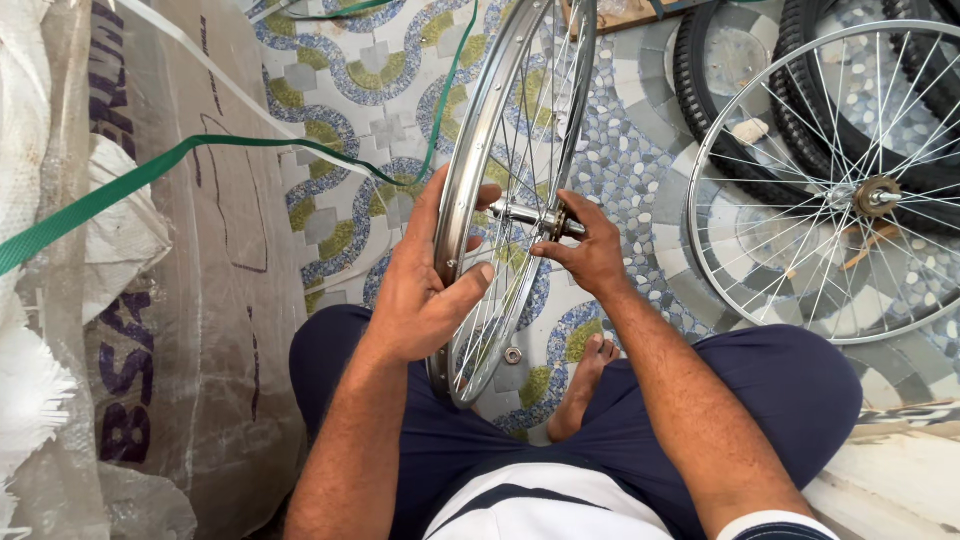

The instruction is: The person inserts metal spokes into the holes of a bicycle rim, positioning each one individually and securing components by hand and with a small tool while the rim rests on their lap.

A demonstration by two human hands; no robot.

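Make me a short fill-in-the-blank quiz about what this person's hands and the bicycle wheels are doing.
1. The left hand grips the ____ of the upright spoked wheel.
2. The right hand pinches the wheel's ____ at its centre.
3. A second spoked wheel lies flat on the ____ floor.
4. A small metal washer lies on the floor beside the person's bare ____.

Missing words: rim; axle; tiled; foot

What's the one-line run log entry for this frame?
left hand: grips rim of upright spoked wheel | right hand: fingers on hub axle | nearby: second wheel flat on tiled floor, tyres
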